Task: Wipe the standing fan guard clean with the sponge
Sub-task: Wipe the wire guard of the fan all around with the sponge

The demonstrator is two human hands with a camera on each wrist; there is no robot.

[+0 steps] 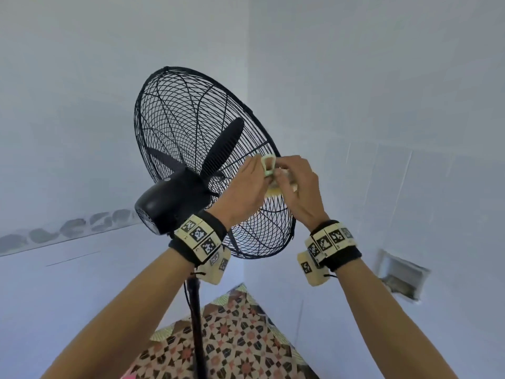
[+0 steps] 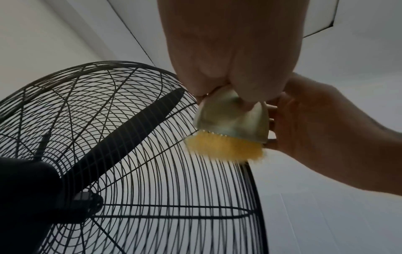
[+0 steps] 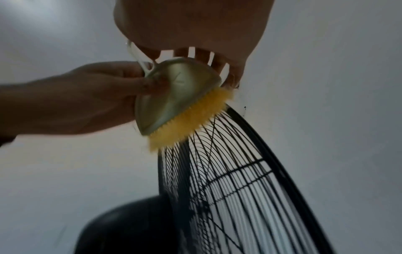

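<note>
Both hands (image 1: pixel 273 184) on sponge (image 2: pixel 228 135)

Patterned tile floor (image 1: pixel 240 340) — black fan pole (image 1: pixel 197 324) rises from it; base out of view.

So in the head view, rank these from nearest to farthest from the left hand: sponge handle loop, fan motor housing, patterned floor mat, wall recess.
1. Sponge handle loop: at the left hand fingertips.
2. Fan motor housing: just left, below.
3. Wall recess: far lower right.
4. Patterned floor mat: bottom; too close to the recess to call.
</note>
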